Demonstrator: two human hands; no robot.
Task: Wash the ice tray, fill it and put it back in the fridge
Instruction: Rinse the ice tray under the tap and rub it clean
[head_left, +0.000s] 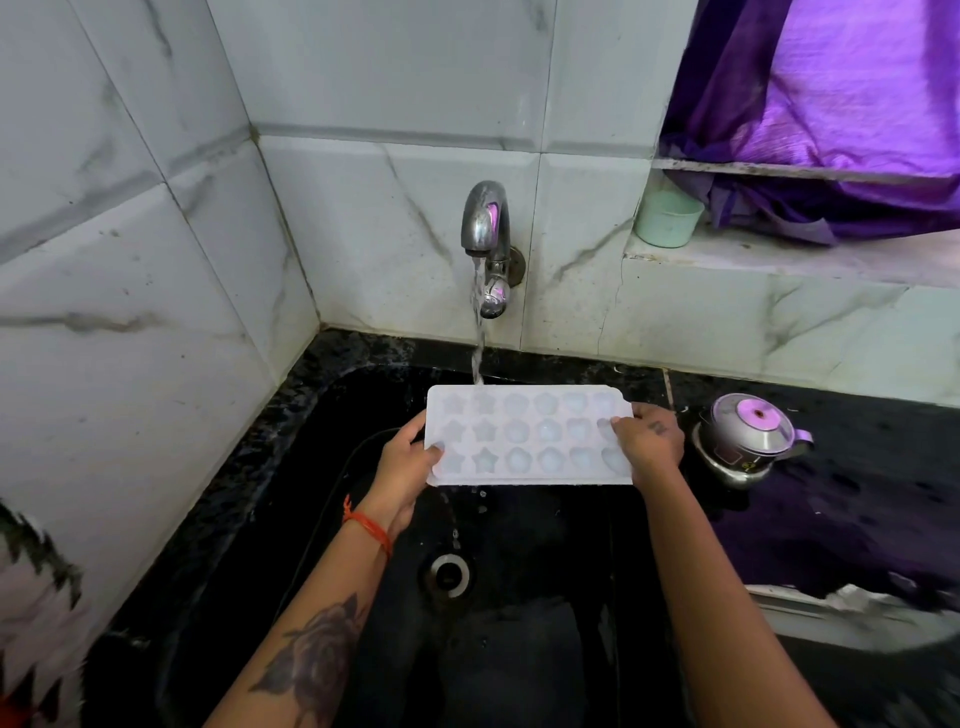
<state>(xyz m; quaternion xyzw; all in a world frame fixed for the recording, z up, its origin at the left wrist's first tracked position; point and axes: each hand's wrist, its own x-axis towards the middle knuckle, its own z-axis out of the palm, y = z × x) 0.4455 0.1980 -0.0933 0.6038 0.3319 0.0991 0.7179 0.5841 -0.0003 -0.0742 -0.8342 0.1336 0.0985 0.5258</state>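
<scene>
I've got the white plastic ice tray with star and round moulds (527, 435) over the black sink (322, 467), left hand (408, 457) and right hand (649, 441) gripping its short ends — I'd slide it under the chrome wall tap's (485, 234) stream (478, 338) cell by cell, kept level so nothing spills.

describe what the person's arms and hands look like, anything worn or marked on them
Both forearms are bare, no sleeves in view. The left wrist wears an orange-red thread band, and a dark rose tattoo marks that forearm. The right hand has a small dark tattoo on its back.
</scene>
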